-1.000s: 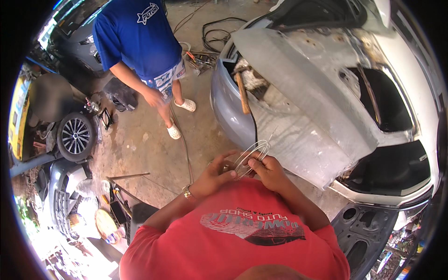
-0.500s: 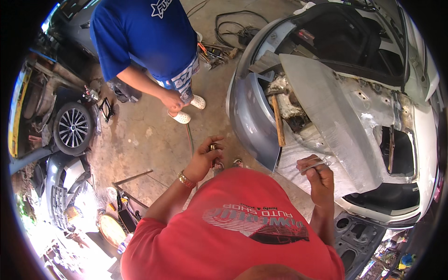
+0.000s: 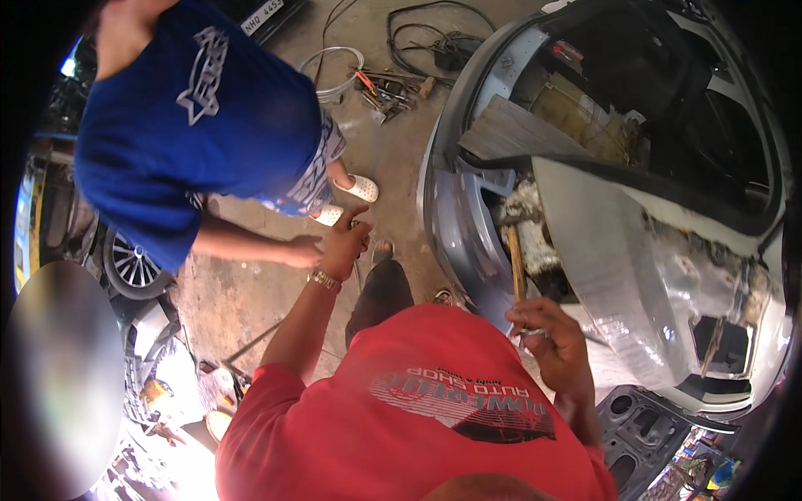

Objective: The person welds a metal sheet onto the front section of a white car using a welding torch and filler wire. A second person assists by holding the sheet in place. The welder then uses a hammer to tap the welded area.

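Note:
My right hand (image 3: 553,336) is closed around a small grey metal piece (image 3: 535,332), whose exact kind I cannot make out. Just beyond it, a hammer (image 3: 517,263) with a wooden handle lies on the rear of the car body. My left hand (image 3: 341,247), with a metal-banded watch (image 3: 324,280) at its wrist, is held in the air with loosely bent fingers apart and nothing visible in it. A co-worker's hand (image 3: 302,250) hangs close to it on the left. A loose grey sheet panel (image 3: 597,259) rests across the car's rear.
A co-worker in a blue shirt (image 3: 209,125) stands at the front left. The car's bumper (image 3: 459,230) curves along my right side. Cables (image 3: 418,33) and hand tools (image 3: 388,92) lie on the floor ahead. A wheel (image 3: 134,265) stands at left; a dark door panel (image 3: 639,430) is at lower right.
The co-worker has come nearer and lowered an arm. My left hand has moved forward and left; my right hand has shifted slightly left, closer to the hammer handle. One leg has come into view.

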Available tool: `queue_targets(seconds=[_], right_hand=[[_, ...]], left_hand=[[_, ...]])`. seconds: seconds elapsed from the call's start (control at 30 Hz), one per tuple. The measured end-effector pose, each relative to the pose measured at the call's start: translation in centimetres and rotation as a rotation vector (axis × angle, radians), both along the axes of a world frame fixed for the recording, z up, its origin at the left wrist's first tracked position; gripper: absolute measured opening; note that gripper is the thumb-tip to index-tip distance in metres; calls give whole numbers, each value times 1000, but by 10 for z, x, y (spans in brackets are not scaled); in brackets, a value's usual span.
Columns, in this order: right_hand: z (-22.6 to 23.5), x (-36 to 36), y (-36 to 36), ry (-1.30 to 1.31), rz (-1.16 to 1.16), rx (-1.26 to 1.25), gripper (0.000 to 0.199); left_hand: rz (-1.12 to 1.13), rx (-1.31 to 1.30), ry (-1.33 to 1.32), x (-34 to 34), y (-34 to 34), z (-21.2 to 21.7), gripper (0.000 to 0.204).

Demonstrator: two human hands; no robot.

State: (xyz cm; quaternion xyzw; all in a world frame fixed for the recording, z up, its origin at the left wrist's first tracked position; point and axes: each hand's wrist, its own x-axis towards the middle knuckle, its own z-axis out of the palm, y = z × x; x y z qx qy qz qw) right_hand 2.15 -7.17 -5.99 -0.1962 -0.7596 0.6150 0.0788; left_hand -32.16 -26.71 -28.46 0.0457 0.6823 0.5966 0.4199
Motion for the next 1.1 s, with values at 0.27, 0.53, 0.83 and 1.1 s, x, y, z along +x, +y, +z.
queue_targets(seconds=[0.27,0.53,0.83,1.1], right_hand=[[-6,-121,-12,-397,-162,41,37],[0,-139,-33,-510,-584,-176,39],[-4,-144,-58,-622,-799,-241,36],[-4,-153,-67,-517,-830,-223,35]], left_hand=[[-181,-269,101,-239,171,-144,75],[-559,-540,461,-379,298,-243,84],[-609,-480,496,-379,398,-280,95],[-1040,-566,524,-341,370,-242,62]])
